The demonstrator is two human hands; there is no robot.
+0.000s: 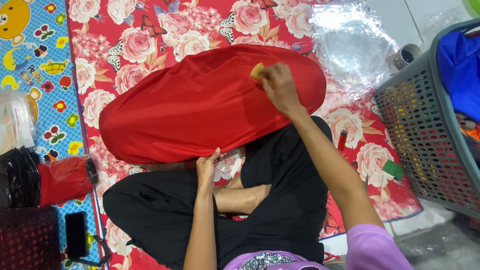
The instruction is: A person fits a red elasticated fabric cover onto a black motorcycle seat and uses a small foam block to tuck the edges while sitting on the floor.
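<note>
While the red cloth point(200, 105) lies across the lap, long axis running from lower left to upper right, the left hand point(207, 167) pinches its near edge; the right hand point(278, 89) presses yellow chalk point(257, 71) near its right end.

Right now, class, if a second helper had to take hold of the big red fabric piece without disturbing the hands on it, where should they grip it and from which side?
Probably the rounded far-left end of the red fabric piece, coming in from the left over the floral mat. That end lies free and flat, while the left hand pinches the near edge and the right hand presses a small yellow piece on the right end.
</note>
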